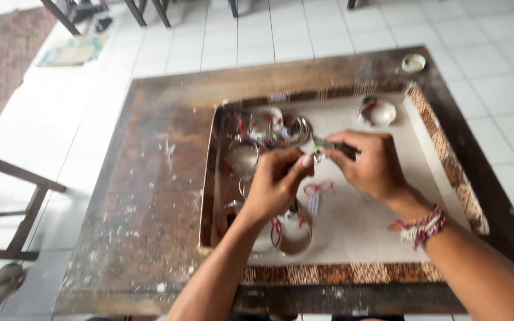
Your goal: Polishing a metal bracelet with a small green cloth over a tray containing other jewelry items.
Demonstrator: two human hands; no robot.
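My left hand point(278, 181) and my right hand point(369, 163) meet over a shallow tray point(447, 160) with a patterned brown rim. Both pinch a small metal ring piece with green thread point(318, 147) between their fingertips. My right hand also grips a dark thin tool point(343, 147). A woven red and white bracelet point(419, 226) is on my right wrist. Below the hands lie a red loop with a small white tag point(315, 193) and several silver bangles point(292, 235). More silver bangles point(266, 128) with red ties crowd the tray's far left corner.
The tray rests on a worn dark wooden table point(150, 196) on a white tiled floor. One single bangle point(378, 110) lies at the tray's far side. A small white round lid point(413, 62) sits on the table's far right corner. A wooden chair frame point(22, 202) stands left.
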